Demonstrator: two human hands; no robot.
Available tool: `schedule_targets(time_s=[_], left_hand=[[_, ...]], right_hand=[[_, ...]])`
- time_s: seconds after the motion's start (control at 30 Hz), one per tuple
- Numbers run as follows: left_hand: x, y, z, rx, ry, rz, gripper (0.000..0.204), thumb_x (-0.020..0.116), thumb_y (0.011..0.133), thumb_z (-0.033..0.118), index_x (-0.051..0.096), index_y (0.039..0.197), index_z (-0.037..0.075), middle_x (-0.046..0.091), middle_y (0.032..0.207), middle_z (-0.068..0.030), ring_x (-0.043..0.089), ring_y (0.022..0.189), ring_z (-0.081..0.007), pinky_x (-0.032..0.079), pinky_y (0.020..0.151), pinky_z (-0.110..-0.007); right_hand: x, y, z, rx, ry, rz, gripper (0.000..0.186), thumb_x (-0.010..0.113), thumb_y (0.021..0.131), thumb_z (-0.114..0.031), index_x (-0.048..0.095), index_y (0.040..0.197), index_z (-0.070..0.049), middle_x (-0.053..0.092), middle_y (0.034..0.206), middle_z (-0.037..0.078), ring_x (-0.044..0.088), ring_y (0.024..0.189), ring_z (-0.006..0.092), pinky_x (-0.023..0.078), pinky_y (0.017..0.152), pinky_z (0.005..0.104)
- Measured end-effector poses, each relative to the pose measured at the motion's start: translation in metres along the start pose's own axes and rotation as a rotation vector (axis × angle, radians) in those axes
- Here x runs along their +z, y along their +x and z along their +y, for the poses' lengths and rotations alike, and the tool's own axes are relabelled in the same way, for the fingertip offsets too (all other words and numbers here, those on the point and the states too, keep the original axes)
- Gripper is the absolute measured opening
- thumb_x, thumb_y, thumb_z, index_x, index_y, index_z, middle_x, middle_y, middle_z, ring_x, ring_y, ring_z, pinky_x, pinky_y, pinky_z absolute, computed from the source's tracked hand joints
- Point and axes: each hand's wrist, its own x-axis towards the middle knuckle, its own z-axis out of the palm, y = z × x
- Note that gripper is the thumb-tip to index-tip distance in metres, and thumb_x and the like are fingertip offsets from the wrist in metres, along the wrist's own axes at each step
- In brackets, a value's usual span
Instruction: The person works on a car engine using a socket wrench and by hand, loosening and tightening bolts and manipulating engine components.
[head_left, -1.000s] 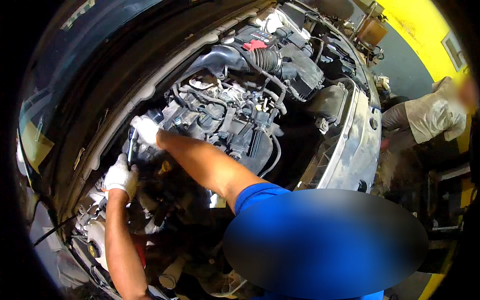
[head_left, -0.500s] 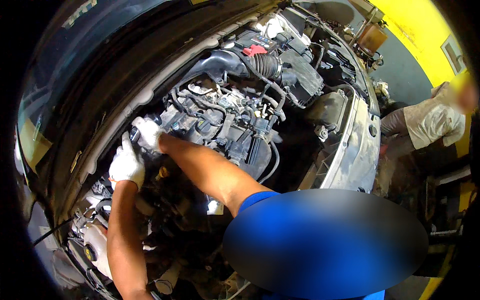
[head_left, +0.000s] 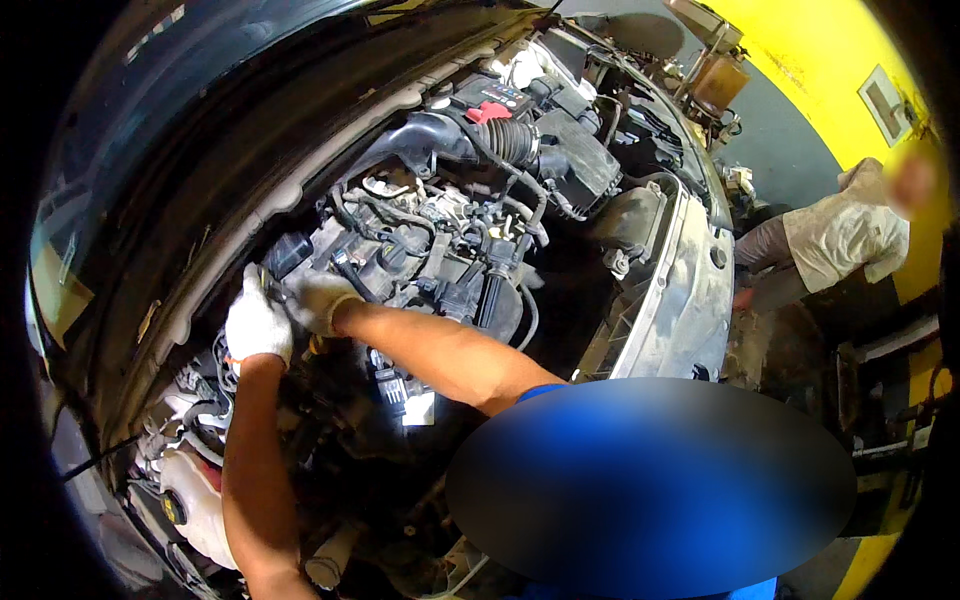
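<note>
My left hand [head_left: 257, 322], in a white work glove, is at the left rear side of the engine. Its fingers are bent around a small greyish piece whose kind I cannot make out. Close beside it on the right is my right hand [head_left: 322, 302], also gloved and blurred by motion; what it grips, if anything, does not show. Just behind both hands sits a dark, rounded black part [head_left: 288, 253]. The engine top [head_left: 400, 250], with its hoses, wiring and connectors, lies to the right of my hands.
A black intake duct with a ribbed hose [head_left: 512, 143] runs behind the engine, near a battery [head_left: 490, 95] with a red cover. At lower left stands a white reservoir [head_left: 200, 505] with a black cap. The front panel [head_left: 670, 290] borders the bay. A person [head_left: 835, 240] is at far right.
My right hand has moved back toward me and slightly right, uncovering the dark rounded part. My left hand stays at nearly the same spot. The view has shifted slightly.
</note>
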Motion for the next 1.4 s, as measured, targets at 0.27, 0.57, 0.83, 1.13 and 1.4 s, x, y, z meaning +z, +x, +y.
schedule_targets(time_s=[0.27,0.57,0.83,1.13,1.4], left_hand=[[-0.006,0.001,-0.004,0.083,0.251,-0.158,0.032,0.055,0.088,0.019,0.063,0.115,0.004,0.071,0.101,-0.0191,0.070,0.094,-0.0339,0.056,0.079,-0.044],[-0.024,-0.020,0.000,0.066,0.095,-0.095,0.043,0.061,0.088,0.023,0.052,0.126,0.004,0.069,0.097,-0.0237,0.068,0.094,-0.0392,0.054,0.078,-0.049],[-0.104,-0.001,0.028,0.527,0.165,0.227,0.038,0.056,0.083,0.009,0.057,0.122,0.010,0.066,0.096,-0.0218,0.067,0.083,-0.0378,0.055,0.069,-0.045],[-0.133,0.089,-0.033,0.440,0.259,0.228,0.036,0.052,0.090,0.006,0.059,0.125,0.008,0.063,0.118,-0.0189,0.059,0.111,-0.0397,0.048,0.093,-0.045],[-0.112,0.095,-0.043,0.374,0.246,0.133,0.032,0.052,0.092,0.013,0.062,0.122,0.009,0.063,0.118,-0.0192,0.058,0.112,-0.0385,0.046,0.095,-0.045]], right_hand=[[-0.024,0.009,-0.040,0.395,-0.019,-0.449,0.041,0.050,0.093,-0.041,0.070,0.108,-0.009,0.071,0.105,0.017,0.069,0.094,0.0328,0.053,0.082,0.0420],[0.039,0.012,0.013,0.033,-0.363,-0.197,0.038,0.049,0.093,-0.037,0.071,0.102,-0.007,0.069,0.105,0.019,0.067,0.098,0.0341,0.053,0.085,0.0442],[0.016,0.012,0.017,0.125,-0.269,-0.249,0.029,0.053,0.091,-0.029,0.074,0.093,-0.009,0.071,0.101,0.017,0.070,0.091,0.0317,0.055,0.076,0.0410],[0.033,0.012,0.019,0.028,-0.315,-0.040,0.035,0.063,0.086,-0.035,0.069,0.106,-0.006,0.069,0.103,0.017,0.065,0.099,0.0366,0.052,0.086,0.0450],[0.052,0.004,0.028,0.006,-0.267,0.075,0.030,0.060,0.085,-0.031,0.066,0.103,-0.009,0.067,0.100,0.018,0.065,0.096,0.0363,0.051,0.084,0.0457]])
